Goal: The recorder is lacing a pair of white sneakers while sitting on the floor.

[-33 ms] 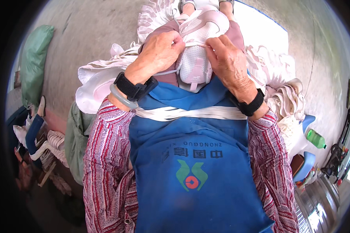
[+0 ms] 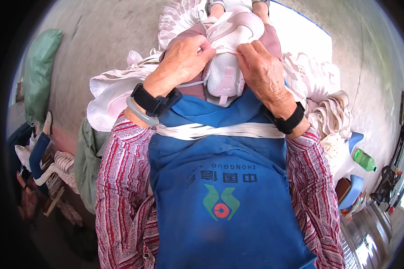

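Left hand (image 2: 184, 58) and right hand (image 2: 262, 67), each grip closed, pinch a white lace (image 2: 226, 51) across the shoe upper (image 2: 220, 77), top centre.
Fingers (image 2: 245, 50) partly hide the lace; grey floor (image 2: 116, 36) spreads behind.

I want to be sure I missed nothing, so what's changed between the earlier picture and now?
Nothing plainly moved, and nothing was visibly taken hold of or let go; any shift of the fingers is too slight to tell. Both the left hand and right hand stay pinched at the white lace across the white-and-pink shoe upper.
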Available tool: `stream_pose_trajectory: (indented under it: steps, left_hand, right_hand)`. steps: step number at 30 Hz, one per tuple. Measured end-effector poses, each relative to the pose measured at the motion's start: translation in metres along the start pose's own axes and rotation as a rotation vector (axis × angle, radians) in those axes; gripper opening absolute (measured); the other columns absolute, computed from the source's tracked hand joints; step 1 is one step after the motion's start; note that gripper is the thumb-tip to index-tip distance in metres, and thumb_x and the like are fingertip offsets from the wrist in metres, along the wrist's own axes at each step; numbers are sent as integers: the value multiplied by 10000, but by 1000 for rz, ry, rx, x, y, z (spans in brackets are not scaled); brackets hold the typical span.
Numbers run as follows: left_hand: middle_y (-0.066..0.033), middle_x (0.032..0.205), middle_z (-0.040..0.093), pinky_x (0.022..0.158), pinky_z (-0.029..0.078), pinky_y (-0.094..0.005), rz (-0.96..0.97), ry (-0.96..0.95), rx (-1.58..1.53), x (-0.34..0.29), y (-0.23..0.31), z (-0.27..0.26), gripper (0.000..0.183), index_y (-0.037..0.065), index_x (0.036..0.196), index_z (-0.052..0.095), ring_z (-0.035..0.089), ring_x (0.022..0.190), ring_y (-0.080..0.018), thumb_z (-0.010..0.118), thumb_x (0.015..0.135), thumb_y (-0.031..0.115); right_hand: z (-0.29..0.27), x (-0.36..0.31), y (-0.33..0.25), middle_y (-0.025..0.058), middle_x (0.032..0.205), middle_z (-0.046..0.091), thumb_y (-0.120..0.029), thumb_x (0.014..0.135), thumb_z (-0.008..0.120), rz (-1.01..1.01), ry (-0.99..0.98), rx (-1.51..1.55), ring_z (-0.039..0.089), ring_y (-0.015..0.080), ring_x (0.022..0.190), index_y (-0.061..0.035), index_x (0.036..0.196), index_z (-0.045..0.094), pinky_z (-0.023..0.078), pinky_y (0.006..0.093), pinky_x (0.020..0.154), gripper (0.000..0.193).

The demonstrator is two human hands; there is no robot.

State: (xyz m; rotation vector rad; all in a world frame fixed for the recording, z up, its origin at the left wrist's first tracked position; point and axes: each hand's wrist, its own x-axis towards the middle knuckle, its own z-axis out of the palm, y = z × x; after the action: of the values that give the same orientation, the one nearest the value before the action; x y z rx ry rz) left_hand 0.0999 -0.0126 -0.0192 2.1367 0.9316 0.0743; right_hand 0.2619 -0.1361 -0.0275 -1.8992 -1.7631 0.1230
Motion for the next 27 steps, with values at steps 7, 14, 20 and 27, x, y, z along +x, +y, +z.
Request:
stream_pose_trajectory:
  steps: [7, 14, 20, 27]
  left_hand:
    - [-138, 791, 640, 681, 462, -354, 43, 35, 20, 3, 0, -11, 221, 13, 892, 627, 602, 729, -253, 588, 856, 228]
    - [-149, 776, 632, 673, 454, -364, -54, -87, 47, 10, -5, -9, 246, 14, 887, 647, 591, 714, -258, 575, 847, 246]
    - [-122, 834, 660, 693, 467, -334, 46, -3, 111, 9, -8, 2, 241, 19, 919, 654, 603, 734, -235, 558, 861, 232]
    - [-19, 910, 685, 458, 422, -193, -47, 246, -346, -17, -12, -12, 272, 41, 1176, 549, 514, 560, -56, 472, 947, 167]
  right_hand:
    - [-4, 9, -1, 114, 817, 532, -68, 798, 565, -164, -84, -100, 615, 308, 669, -47, 890, 513, 505, 376, 529, 108]
    - [0, 3, 4, 105, 823, 552, -95, 830, 566, -72, -5, 61, 616, 316, 664, -63, 890, 554, 512, 393, 552, 70]
    - [-13, 0, 9, 119, 837, 568, -85, 831, 559, -32, 5, 61, 617, 326, 666, -61, 942, 576, 520, 406, 578, 115]
    - [-39, -21, 8, 196, 808, 643, -43, 894, 497, 320, -13, 347, 644, 353, 717, -57, 1077, 577, 496, 391, 599, 200]
